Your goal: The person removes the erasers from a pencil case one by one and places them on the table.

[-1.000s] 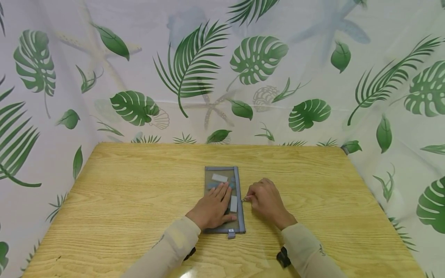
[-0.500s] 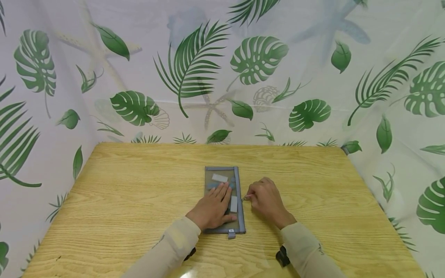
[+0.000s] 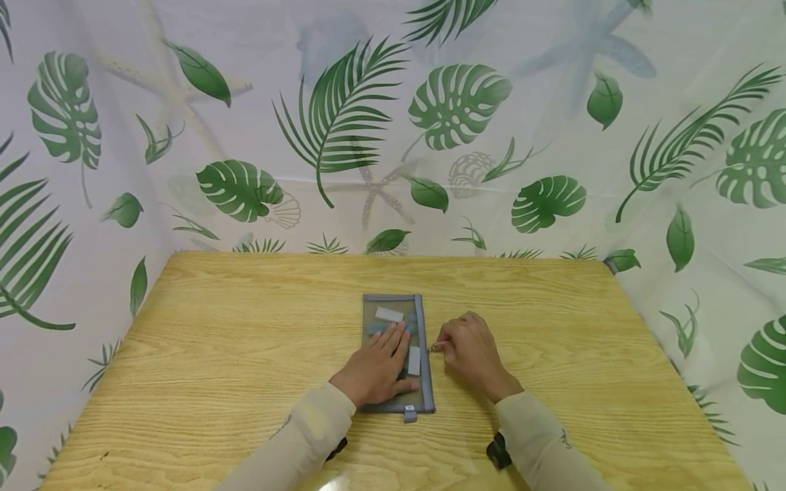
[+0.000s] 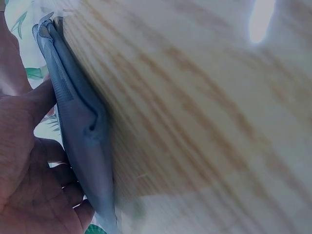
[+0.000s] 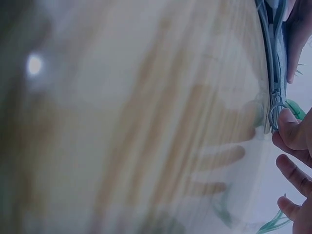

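A flat zip pouch (image 3: pixel 428 382) with see-through mesh and a grey-blue border lies lengthwise on the wooden table. Through the mesh show two white blocks (image 3: pixel 389 314) and something blue; the hand hides part of the contents. My left hand (image 3: pixel 376 368) rests flat on the pouch, fingers straight and pointing away from me. At the pouch's right edge, where the zip runs, my right hand (image 3: pixel 471 351) pinches the small zipper pull (image 3: pixel 434 348) between thumb and forefinger. In the right wrist view, the pull's metal ring (image 5: pixel 274 117) shows at the fingertips.
The wooden table (image 3: pixel 258 320) reaches well past both sides of the pouch. A white leaf-print cloth (image 3: pixel 381 136) hangs behind it and along both sides. A short fabric tab (image 3: pixel 409 414) sticks out from the pouch's near edge.
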Action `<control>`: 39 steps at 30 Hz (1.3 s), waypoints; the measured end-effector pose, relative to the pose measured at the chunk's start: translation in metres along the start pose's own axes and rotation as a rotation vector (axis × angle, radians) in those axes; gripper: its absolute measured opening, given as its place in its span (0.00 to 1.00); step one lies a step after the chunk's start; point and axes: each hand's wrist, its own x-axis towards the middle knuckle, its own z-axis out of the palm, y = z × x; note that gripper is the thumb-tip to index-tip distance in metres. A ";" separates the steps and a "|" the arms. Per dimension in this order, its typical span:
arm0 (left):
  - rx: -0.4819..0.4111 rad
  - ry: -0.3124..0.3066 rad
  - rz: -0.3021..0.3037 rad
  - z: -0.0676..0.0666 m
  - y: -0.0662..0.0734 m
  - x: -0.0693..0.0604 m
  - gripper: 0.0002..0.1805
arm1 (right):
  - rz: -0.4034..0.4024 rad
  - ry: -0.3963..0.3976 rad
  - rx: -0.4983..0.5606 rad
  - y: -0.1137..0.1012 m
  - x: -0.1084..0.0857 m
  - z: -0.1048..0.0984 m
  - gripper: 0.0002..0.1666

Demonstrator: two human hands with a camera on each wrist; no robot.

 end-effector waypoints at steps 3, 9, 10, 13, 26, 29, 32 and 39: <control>0.002 0.002 -0.001 0.001 0.000 0.001 0.47 | 0.004 -0.001 -0.002 0.001 0.000 0.001 0.09; -0.002 -0.001 -0.005 0.001 0.000 0.001 0.47 | 0.010 0.005 -0.010 0.002 0.000 0.003 0.09; -0.002 -0.002 -0.004 0.001 0.000 0.001 0.47 | 0.011 0.006 -0.011 0.002 0.000 0.003 0.09; 0.002 0.003 0.000 0.001 0.000 0.000 0.47 | 0.013 0.010 -0.008 0.002 0.001 0.003 0.09; 0.011 0.013 0.005 0.000 0.000 0.000 0.47 | 0.027 0.016 -0.022 0.003 0.004 0.004 0.10; 0.013 0.017 0.006 0.000 0.000 0.000 0.47 | 0.031 0.014 -0.021 0.002 0.005 0.004 0.10; 0.014 0.019 0.007 -0.001 0.000 0.000 0.47 | 0.043 0.005 -0.022 0.002 0.005 0.004 0.09; 0.003 0.022 0.012 0.002 -0.001 0.001 0.47 | 0.053 0.003 -0.020 0.003 0.007 0.004 0.09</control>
